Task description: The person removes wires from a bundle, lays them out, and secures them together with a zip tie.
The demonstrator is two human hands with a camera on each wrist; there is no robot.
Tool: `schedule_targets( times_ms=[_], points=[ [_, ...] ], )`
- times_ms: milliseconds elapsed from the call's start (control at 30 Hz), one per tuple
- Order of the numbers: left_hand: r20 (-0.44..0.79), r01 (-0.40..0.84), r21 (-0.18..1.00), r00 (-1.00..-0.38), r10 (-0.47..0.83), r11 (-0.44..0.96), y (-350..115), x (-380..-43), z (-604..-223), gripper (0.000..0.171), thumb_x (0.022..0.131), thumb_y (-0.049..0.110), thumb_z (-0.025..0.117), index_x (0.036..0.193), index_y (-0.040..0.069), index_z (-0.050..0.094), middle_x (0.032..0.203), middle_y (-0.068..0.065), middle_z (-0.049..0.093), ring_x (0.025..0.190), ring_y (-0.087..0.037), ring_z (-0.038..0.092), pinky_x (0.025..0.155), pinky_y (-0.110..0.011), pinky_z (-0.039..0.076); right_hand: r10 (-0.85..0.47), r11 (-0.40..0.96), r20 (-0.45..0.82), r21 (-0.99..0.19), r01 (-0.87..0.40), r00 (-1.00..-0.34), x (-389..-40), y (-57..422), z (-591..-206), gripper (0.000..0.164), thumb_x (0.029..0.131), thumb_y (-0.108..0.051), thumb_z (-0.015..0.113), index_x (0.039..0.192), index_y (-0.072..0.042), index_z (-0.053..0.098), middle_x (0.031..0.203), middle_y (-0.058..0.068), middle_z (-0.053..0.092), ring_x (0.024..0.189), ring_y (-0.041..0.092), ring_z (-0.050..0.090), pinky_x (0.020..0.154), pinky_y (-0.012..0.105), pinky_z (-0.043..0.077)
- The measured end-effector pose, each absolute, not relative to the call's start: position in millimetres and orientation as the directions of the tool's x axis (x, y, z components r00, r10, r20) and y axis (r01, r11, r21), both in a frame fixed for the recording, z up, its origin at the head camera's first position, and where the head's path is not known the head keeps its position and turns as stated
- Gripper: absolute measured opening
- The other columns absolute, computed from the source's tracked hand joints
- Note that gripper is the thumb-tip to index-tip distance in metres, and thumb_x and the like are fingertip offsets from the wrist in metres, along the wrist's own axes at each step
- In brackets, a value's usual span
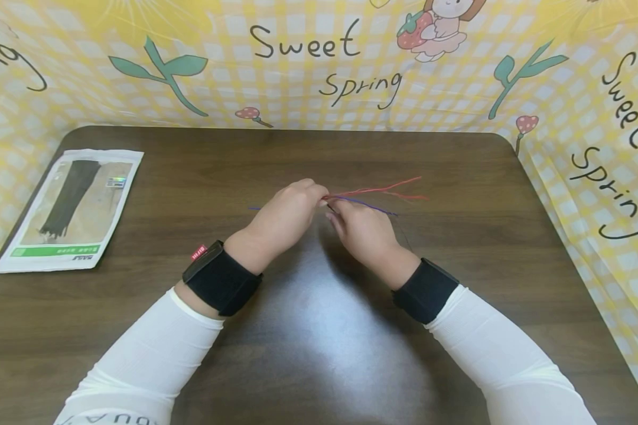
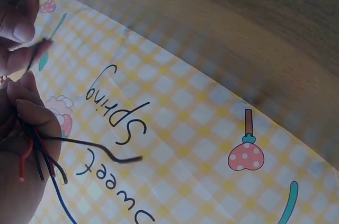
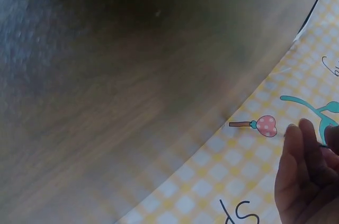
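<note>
Over the middle of the table, my left hand (image 1: pixel 291 213) grips a small bundle of thin wires. Out of its grasp toward the right run red wires (image 1: pixel 374 190) and a blue wire (image 1: pixel 368 205). Several cut ends poke from the other side of this hand in the left wrist view, among them a bent black wire (image 2: pixel 90 143) and a short red end (image 2: pixel 22 166). My right hand (image 1: pixel 368 231) is close beside it, pinching a dark strand (image 2: pixel 38 54) between thumb and finger. The middle of the bundle is hidden inside the fingers.
A flat white packet (image 1: pixel 114 203) with a picture of a dark bundle and a green band lies at the table's left side. Behind the brown wooden table (image 1: pixel 191 159) and along its sides hangs a yellow checked cloth (image 1: pixel 308 94). Light reflects off the tabletop between the forearms.
</note>
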State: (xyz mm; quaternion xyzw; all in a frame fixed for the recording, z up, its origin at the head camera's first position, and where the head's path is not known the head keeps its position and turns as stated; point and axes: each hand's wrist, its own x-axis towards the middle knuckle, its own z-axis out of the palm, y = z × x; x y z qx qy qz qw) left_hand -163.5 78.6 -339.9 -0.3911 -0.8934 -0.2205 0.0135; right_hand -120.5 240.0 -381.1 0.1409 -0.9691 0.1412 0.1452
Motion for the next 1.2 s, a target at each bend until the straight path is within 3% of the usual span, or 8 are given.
schedule_targets(
  times_ms=[100, 267, 533, 833, 1067, 1200],
  points=[
    [0.200, 0.693, 0.401, -0.704, 0.681, 0.599, 79.3, -163.3, -340.8, 0.018, 0.097, 0.008, 0.056, 0.108, -0.004, 0.064, 0.096, -0.014, 0.063, 0.094, -0.027, 0.061, 0.083, -0.037, 0.051, -0.235, 0.909, 0.353, -0.250, -0.334, -0.905, -120.0, 238.8, -381.9, 0.013, 0.097, -0.020, 0.059, 0.097, -0.008, 0.065, 0.082, 0.007, 0.069, 0.068, 0.024, 0.066, 0.054, 0.043, 0.051],
    [0.188, 0.680, 0.455, -0.705, 0.684, 0.576, 82.0, -164.0, -341.9, 0.019, 0.097, 0.006, 0.055, 0.109, -0.005, 0.065, 0.097, -0.016, 0.063, 0.091, -0.027, 0.060, 0.082, -0.038, 0.051, -0.228, 0.917, 0.331, -0.243, -0.316, -0.916, -118.0, 238.6, -383.0, 0.016, 0.099, -0.019, 0.055, 0.091, -0.006, 0.062, 0.071, 0.008, 0.063, 0.064, 0.028, 0.064, 0.052, 0.046, 0.050],
    [0.171, 0.642, 0.529, -0.721, 0.671, 0.555, 85.5, -162.0, -343.4, 0.019, 0.094, 0.006, 0.060, 0.110, -0.003, 0.067, 0.101, -0.015, 0.064, 0.094, -0.025, 0.061, 0.085, -0.037, 0.050, -0.241, 0.933, 0.287, -0.194, -0.303, -0.927, -116.7, 240.8, -383.0, 0.013, 0.098, -0.013, 0.054, 0.091, -0.006, 0.063, 0.069, 0.007, 0.061, 0.061, 0.025, 0.062, 0.050, 0.044, 0.050],
    [0.130, 0.565, 0.616, -0.760, 0.637, 0.549, 83.4, -162.3, -346.5, 0.022, 0.095, 0.005, 0.060, 0.114, -0.004, 0.065, 0.102, -0.015, 0.063, 0.090, -0.025, 0.059, 0.080, -0.036, 0.050, -0.252, 0.902, 0.227, -0.298, -0.314, -0.941, -106.8, 238.5, -380.9, 0.008, 0.097, -0.008, 0.054, 0.094, -0.005, 0.060, 0.066, 0.006, 0.060, 0.052, 0.017, 0.050, 0.046, 0.038, 0.045],
    [0.063, 0.514, 0.654, -0.768, 0.637, 0.555, 80.7, -164.0, -348.1, 0.023, 0.096, 0.004, 0.056, 0.116, -0.005, 0.063, 0.107, -0.017, 0.062, 0.095, -0.026, 0.058, 0.084, -0.037, 0.049, -0.265, 0.881, 0.187, -0.352, -0.316, -0.946, -100.7, 236.6, -383.3, 0.020, 0.096, -0.008, 0.055, 0.077, -0.007, 0.049, 0.057, -0.003, 0.033, 0.050, 0.014, 0.033, 0.044, 0.029, 0.030],
    [0.055, 0.499, 0.667, -0.774, 0.631, 0.554, 78.9, -165.8, -350.9, 0.021, 0.097, 0.004, 0.055, 0.114, -0.004, 0.063, 0.108, -0.016, 0.062, 0.097, -0.026, 0.058, 0.085, -0.038, 0.049, -0.267, 0.869, 0.174, -0.382, -0.315, -0.948, -97.1, 235.3, -385.3, 0.021, 0.096, -0.009, 0.057, 0.076, -0.007, 0.048, 0.057, -0.003, 0.033, 0.050, 0.013, 0.033, 0.045, 0.028, 0.029]
  ],
)
